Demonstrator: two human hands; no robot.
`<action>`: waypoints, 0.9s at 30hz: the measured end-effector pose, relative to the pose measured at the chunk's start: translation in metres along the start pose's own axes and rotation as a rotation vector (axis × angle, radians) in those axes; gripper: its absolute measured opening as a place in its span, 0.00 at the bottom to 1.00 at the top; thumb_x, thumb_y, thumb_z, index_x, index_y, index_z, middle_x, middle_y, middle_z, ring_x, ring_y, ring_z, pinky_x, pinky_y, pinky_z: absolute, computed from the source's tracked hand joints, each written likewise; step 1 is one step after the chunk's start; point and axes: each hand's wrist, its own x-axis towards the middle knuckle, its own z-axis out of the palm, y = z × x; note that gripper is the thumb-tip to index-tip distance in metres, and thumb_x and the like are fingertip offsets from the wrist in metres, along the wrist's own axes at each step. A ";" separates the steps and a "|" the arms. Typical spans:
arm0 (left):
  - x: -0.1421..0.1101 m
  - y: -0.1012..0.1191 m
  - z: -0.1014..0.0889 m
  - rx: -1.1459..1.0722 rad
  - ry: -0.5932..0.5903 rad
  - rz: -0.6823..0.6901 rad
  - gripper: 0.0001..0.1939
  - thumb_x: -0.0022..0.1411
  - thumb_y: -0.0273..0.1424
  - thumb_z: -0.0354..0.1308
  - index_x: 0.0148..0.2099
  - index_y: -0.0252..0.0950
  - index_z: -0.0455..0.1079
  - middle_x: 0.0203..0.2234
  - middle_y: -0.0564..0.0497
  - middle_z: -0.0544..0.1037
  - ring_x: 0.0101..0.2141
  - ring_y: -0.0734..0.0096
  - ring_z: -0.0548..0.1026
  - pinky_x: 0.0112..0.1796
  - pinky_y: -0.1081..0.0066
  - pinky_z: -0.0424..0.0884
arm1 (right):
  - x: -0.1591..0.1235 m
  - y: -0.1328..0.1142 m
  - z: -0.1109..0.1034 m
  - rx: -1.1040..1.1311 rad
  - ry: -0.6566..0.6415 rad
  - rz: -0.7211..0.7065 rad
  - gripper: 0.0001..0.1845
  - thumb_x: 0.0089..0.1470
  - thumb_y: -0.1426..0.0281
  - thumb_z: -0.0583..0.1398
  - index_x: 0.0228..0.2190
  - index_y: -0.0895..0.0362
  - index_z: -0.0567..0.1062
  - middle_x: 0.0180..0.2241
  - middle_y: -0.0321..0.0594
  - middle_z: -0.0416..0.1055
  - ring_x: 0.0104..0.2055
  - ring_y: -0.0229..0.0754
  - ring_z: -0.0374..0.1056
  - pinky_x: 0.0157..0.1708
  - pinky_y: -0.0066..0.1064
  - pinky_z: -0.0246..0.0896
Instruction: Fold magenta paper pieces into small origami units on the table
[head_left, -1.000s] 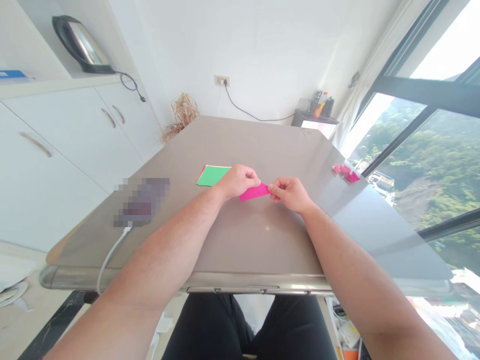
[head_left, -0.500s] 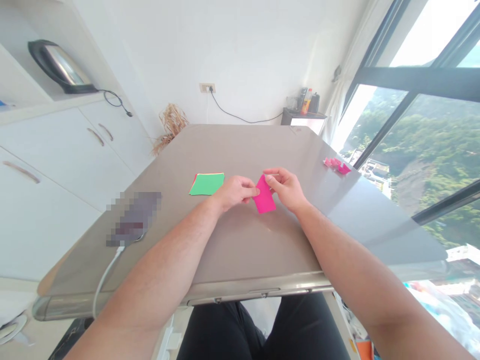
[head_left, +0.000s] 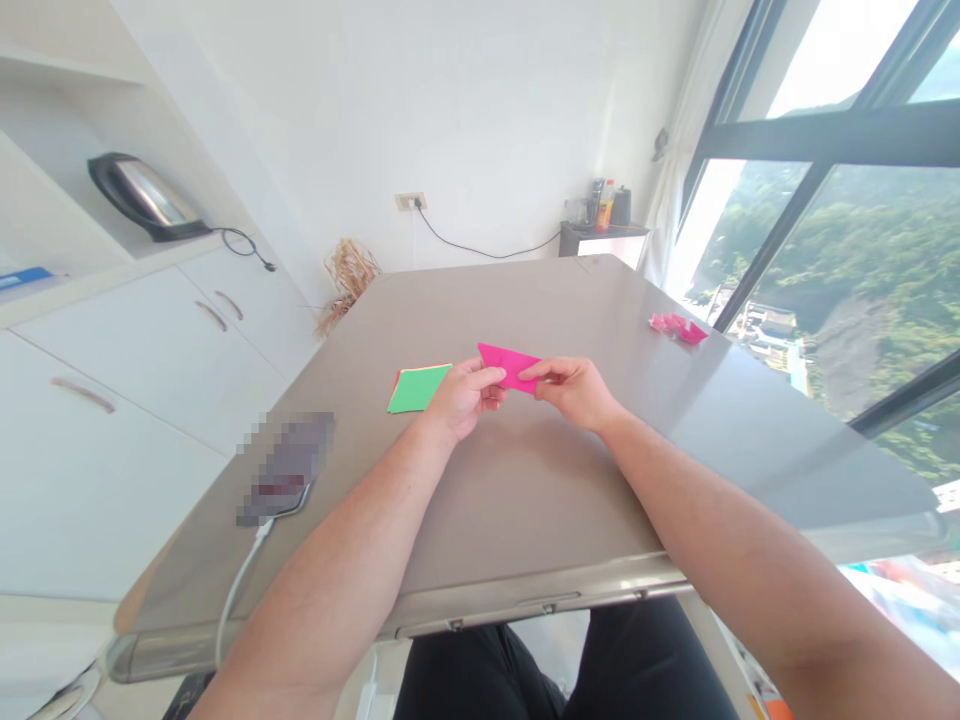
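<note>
A folded piece of bright pink paper (head_left: 511,362) is held between both hands above the table, its pointed end toward the upper left. My left hand (head_left: 466,395) pinches its left part, thumb on top. From the right, my right hand (head_left: 574,388) grips the other end with thumb and fingers. Just left of my left hand lies a stack of coloured paper (head_left: 416,388), green sheet uppermost, with red and pale edges showing beneath. Several small folded pink paper pieces (head_left: 677,326) rest near the table's right edge.
The grey-brown table (head_left: 517,480) spans the view. A blurred-out phone-like device (head_left: 289,465) with a white cable (head_left: 238,590) lies at left. An electric kettle (head_left: 146,195) stands on a shelf. Dried stalks (head_left: 349,280) are behind the table, bottles (head_left: 604,207) beyond it, a window at right.
The pink paper has turned from standing lengthwise to lying sideways between my hands. Both hands have shifted their grip on it. The camera view has moved slightly.
</note>
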 end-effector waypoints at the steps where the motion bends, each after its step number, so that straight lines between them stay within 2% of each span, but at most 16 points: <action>1: 0.001 -0.001 -0.001 0.008 -0.009 -0.003 0.11 0.49 0.32 0.68 0.35 0.34 0.75 0.22 0.53 0.75 0.20 0.79 0.70 0.22 0.76 0.63 | 0.000 -0.001 0.000 0.006 -0.012 0.002 0.12 0.42 0.74 0.61 0.30 0.55 0.82 0.24 0.34 0.73 0.26 0.37 0.63 0.28 0.32 0.60; 4: 0.003 -0.005 -0.003 0.025 -0.018 -0.009 0.12 0.50 0.35 0.69 0.33 0.33 0.76 0.21 0.52 0.74 0.19 0.79 0.68 0.21 0.76 0.62 | 0.000 -0.001 -0.001 0.033 -0.056 -0.010 0.10 0.42 0.73 0.64 0.30 0.54 0.82 0.26 0.35 0.74 0.27 0.37 0.64 0.29 0.32 0.61; 9: 0.001 -0.005 -0.003 0.049 -0.069 -0.040 0.15 0.51 0.39 0.70 0.35 0.32 0.78 0.25 0.50 0.76 0.20 0.80 0.68 0.22 0.76 0.62 | 0.000 0.002 -0.001 0.057 -0.081 -0.066 0.07 0.44 0.70 0.67 0.30 0.53 0.82 0.35 0.39 0.77 0.35 0.40 0.70 0.37 0.35 0.66; 13: -0.002 -0.003 0.001 0.082 -0.065 -0.041 0.17 0.51 0.40 0.70 0.36 0.31 0.78 0.27 0.47 0.78 0.21 0.79 0.69 0.22 0.76 0.62 | 0.000 0.002 -0.001 0.090 -0.104 -0.036 0.11 0.47 0.62 0.68 0.33 0.54 0.82 0.33 0.41 0.78 0.34 0.41 0.70 0.35 0.37 0.69; 16: -0.003 -0.003 0.003 0.106 -0.025 -0.051 0.15 0.50 0.38 0.69 0.35 0.31 0.78 0.25 0.48 0.77 0.20 0.79 0.68 0.22 0.75 0.61 | 0.000 0.000 -0.001 0.117 -0.104 -0.027 0.14 0.47 0.59 0.69 0.32 0.55 0.82 0.31 0.40 0.78 0.33 0.41 0.70 0.35 0.36 0.70; 19: -0.003 -0.003 0.004 0.131 -0.036 -0.064 0.13 0.49 0.37 0.69 0.33 0.31 0.77 0.23 0.49 0.76 0.19 0.78 0.68 0.21 0.75 0.60 | 0.000 -0.001 -0.001 0.140 -0.098 -0.020 0.15 0.46 0.57 0.70 0.30 0.55 0.81 0.29 0.39 0.78 0.32 0.40 0.70 0.34 0.36 0.70; 23: -0.004 -0.002 0.006 0.183 -0.010 -0.009 0.11 0.50 0.36 0.68 0.30 0.32 0.77 0.22 0.50 0.76 0.18 0.79 0.66 0.21 0.74 0.59 | 0.000 -0.001 -0.002 0.148 -0.100 -0.001 0.17 0.46 0.55 0.69 0.30 0.57 0.80 0.28 0.40 0.77 0.31 0.40 0.71 0.34 0.35 0.71; 27: -0.007 -0.002 0.013 0.308 0.052 0.089 0.10 0.52 0.35 0.65 0.28 0.32 0.76 0.21 0.49 0.76 0.18 0.77 0.67 0.21 0.73 0.61 | -0.001 -0.001 -0.002 0.158 -0.048 0.025 0.17 0.47 0.56 0.68 0.28 0.57 0.77 0.28 0.40 0.77 0.31 0.39 0.72 0.34 0.35 0.71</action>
